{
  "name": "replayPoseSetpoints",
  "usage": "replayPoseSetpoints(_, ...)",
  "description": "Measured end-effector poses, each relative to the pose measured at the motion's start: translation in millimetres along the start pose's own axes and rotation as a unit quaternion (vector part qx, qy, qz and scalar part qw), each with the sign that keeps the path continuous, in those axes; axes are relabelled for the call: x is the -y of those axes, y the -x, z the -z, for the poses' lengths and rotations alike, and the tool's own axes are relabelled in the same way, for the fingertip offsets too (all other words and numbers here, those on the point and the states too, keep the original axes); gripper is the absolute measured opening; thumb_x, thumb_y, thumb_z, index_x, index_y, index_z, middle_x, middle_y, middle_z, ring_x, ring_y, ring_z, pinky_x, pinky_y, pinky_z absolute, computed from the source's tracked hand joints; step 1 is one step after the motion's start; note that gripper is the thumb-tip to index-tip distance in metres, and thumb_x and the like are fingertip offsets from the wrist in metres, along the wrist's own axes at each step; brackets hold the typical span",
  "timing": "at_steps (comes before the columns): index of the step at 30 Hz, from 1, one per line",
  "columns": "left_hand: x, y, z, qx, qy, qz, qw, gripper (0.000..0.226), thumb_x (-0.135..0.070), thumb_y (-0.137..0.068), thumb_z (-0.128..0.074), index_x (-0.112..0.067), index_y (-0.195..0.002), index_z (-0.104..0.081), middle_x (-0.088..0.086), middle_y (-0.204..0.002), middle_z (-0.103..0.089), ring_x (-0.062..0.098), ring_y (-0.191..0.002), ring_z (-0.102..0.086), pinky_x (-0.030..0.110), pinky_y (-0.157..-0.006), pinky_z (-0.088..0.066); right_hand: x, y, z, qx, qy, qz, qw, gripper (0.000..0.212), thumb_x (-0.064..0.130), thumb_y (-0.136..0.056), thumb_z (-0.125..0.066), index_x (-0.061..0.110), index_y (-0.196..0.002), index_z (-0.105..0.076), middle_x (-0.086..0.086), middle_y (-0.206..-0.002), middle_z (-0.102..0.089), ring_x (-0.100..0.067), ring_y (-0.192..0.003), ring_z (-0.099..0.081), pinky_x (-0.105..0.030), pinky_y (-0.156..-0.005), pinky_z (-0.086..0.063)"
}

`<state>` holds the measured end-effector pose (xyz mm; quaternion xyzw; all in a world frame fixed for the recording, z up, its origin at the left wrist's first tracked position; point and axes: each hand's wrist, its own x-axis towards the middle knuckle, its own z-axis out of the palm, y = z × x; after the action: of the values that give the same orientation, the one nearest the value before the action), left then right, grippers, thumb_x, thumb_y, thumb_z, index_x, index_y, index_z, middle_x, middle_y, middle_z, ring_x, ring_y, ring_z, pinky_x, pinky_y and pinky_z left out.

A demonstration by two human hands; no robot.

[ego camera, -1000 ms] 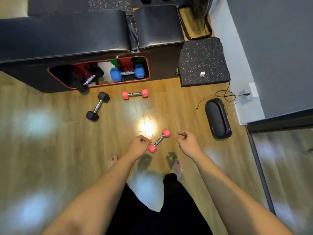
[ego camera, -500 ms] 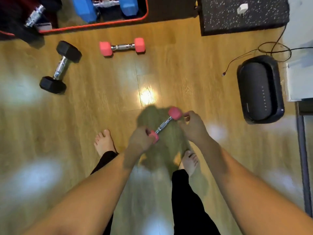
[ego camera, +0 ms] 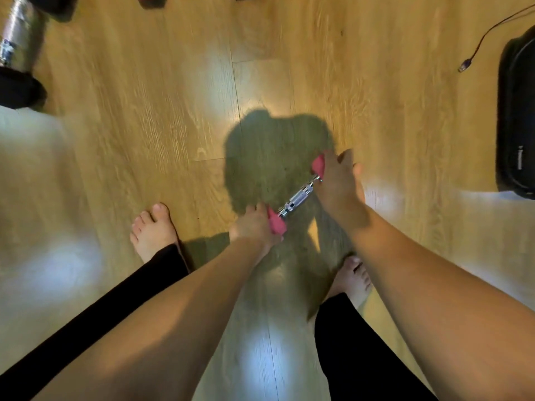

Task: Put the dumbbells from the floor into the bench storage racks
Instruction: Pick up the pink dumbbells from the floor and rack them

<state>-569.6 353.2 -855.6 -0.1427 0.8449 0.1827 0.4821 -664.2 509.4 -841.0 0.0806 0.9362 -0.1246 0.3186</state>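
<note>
Head view, looking straight down at a wooden floor (ego camera: 144, 125). Compared with half a second ago, the person has bent much lower: both hands now reach a pink dumbbell (ego camera: 298, 198) that lies diagonally near their bare feet, apparently at floor level. The left hand (ego camera: 254, 224) grasps the lower pink end, fingers curled around it. The right hand (ego camera: 337, 180) closes over the upper pink end, hiding most of it. The chrome handle shows between the two hands.

Judging from this, the pickup is underway, and the carry to the bench storage has not begun.

The downward tilt has pushed the bench and its storage opening out of frame entirely. A black dumbbell (ego camera: 17, 53) is cut off at the upper left edge, showing only a chrome bar and one dark head. A sliver of a second pink dumbbell (ego camera: 152, 0) appears at the top edge. A dark oblong device (ego camera: 518, 120) is cropped at the right edge, with a cable end (ego camera: 464, 66) lying beside it. Motion blur softens everything, and whether the held dumbbell has left the floor cannot be told.
</note>
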Motion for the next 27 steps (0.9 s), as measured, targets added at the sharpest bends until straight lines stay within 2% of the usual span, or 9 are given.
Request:
replayPoseSetpoints(4,-3.4,-12.1,-7.4,0.013,-0.018,0.004,1.000,0.081,-0.047,-0.067,-0.081,-0.015,-0.130,-0.042,0.004,-0.119,-0.052,0.029,-0.102,-0.062,0.039,-0.080,-0.054,-10.3,-11.5,-8.3,0.025,0.030,0.013,0.999,0.043,-0.001,-0.091,-0.050,0.023,-0.125,-0.045,-0.009,-0.126,-0.037,-0.031,-0.104,-0.042,-0.035,-0.066,-0.038)
replayPoseSetpoints(8,4.1,-17.8,0.2,0.014,0.011,-0.024,1.000,0.068,-0.038,-0.067,-0.079,-0.016,-0.122,-0.045,0.003,-0.114,-0.052,0.028,-0.097,-0.061,0.035,-0.075,-0.051,-21.3,-22.4,-4.3,0.034,0.009,0.030,0.999,0.027,0.012,-0.096,-0.051,0.024,-0.121,-0.047,-0.002,-0.103,-0.034,-0.028,-0.093,-0.042,-0.035,-0.067,-0.039)
replayPoseSetpoints(13,20.1,-18.2,63.1,-0.037,0.009,-0.086,0.996,0.046,-0.031,-0.072,-0.070,-0.014,-0.107,-0.046,0.005,-0.106,-0.046,0.032,-0.089,-0.061,0.038,-0.073,-0.052,-10.3,-13.8,15.0,0.058,-0.068,-0.023,0.996,0.047,0.024,-0.086,-0.067,0.027,-0.125,-0.041,-0.011,-0.115,-0.042,-0.040,-0.102,-0.055,-0.043,-0.084,-0.048)
replayPoseSetpoints(17,40.0,-15.6,146.9,-0.065,0.015,-0.107,0.992,0.056,-0.027,-0.069,-0.074,-0.016,-0.114,-0.044,0.005,-0.112,-0.041,0.032,-0.087,-0.061,0.042,-0.075,-0.053,34.0,-5.3,50.3,-0.006,-0.167,-0.032,0.985,0.059,0.027,-0.078,-0.076,0.030,-0.125,-0.041,-0.002,-0.110,-0.041,-0.034,-0.099,-0.060,-0.042,-0.091,-0.050)
replayPoseSetpoints(19,49.3,-13.6,195.8,-0.089,0.041,-0.122,0.988,0.052,-0.026,-0.070,-0.071,-0.018,-0.113,-0.042,0.004,-0.111,-0.037,0.024,-0.075,-0.058,0.035,-0.068,-0.049,68.3,-8.9,80.2,-0.056,-0.220,-0.007,0.974,0.066,0.019,-0.072,-0.081,0.051,-0.119,-0.047,-0.004,-0.109,-0.051,-0.030,-0.099,-0.061,-0.043,-0.090,-0.051)
replayPoseSetpoints(21,56.4,-7.1,248.7,-0.108,0.077,-0.150,0.980,0.050,-0.031,-0.070,-0.071,-0.022,-0.107,-0.038,-0.001,-0.107,-0.031,0.007,-0.066,-0.047,0.028,-0.063,-0.038,104.9,-16.7,112.5,-0.096,-0.240,0.023,0.966,0.079,0.012,-0.068,-0.082,0.074,-0.101,-0.045,-0.001,-0.092,-0.058,-0.027,-0.088,-0.062,-0.038,-0.076,-0.052)
replayPoseSetpoints(22,59.2,-3.0,275.4,-0.120,0.093,-0.169,0.974,0.050,-0.035,-0.070,-0.071,-0.025,-0.104,-0.036,-0.005,-0.104,-0.030,0.004,-0.068,-0.046,0.026,-0.064,-0.036,123.5,-21.0,129.9,-0.106,-0.248,0.028,0.962,0.079,0.012,-0.068,-0.081,0.076,-0.097,-0.046,0.002,-0.087,-0.058,-0.026,-0.083,-0.062,-0.036,-0.071,-0.052)
replayPoseSetpoints(25,68.5,4.3,353.2,-0.162,0.114,-0.211,0.957,0.048,-0.031,-0.075,-0.068,-0.021,-0.112,-0.040,-0.006,-0.104,-0.035,0.017,-0.090,-0.054,0.028,-0.071,-0.040,179.3,-37.2,177.9,-0.122,-0.294,0.027,0.948,0.048,0.017,-0.066,-0.082,0.041,-0.097,-0.054,-0.003,-0.095,-0.059,-0.025,-0.084,-0.064,-0.042,-0.070,-0.055)
replayPoseSetpoints(27,73.0,2.2,401.3,-0.200,0.112,-0.231,0.946,0.050,-0.026,-0.076,-0.068,-0.018,-0.119,-0.043,-0.002,-0.108,-0.041,0.021,-0.095,-0.054,0.034,-0.075,-0.046,210.1,-55.2,202.5,-0.145,-0.289,0.039,0.945,0.054,0.023,-0.065,-0.083,0.030,-0.103,-0.044,0.003,-0.100,-0.052,-0.023,-0.088,-0.060,-0.039,-0.072,-0.051)
